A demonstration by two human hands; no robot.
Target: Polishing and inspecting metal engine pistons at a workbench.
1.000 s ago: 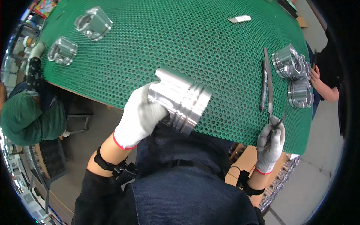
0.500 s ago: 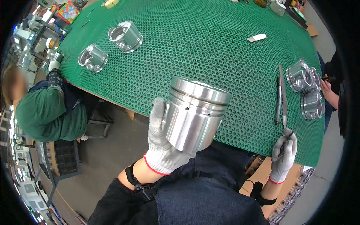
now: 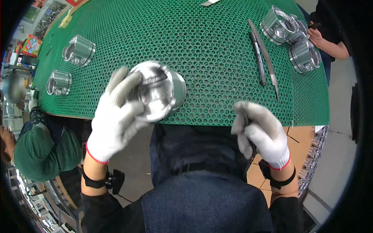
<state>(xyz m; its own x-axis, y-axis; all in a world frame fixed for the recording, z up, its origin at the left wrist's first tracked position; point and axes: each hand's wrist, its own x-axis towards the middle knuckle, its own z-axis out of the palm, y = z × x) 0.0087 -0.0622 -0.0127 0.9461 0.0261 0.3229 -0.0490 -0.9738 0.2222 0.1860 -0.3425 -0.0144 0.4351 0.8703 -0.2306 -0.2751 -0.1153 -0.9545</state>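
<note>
My left hand (image 3: pixel 114 120) grips the metal piston (image 3: pixel 157 90), lifted over the near edge of the green worktop (image 3: pixel 202 50), crown tipped toward me, likely for inspection. My right hand (image 3: pixel 261 134) is curled; whether it grips anything I cannot tell.

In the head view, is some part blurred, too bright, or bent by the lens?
Head view: the left hand and the shiny metal piston it holds are motion-blurred; glare whitens the piston's face; the green mat edges curve toward the dark rim.
</note>
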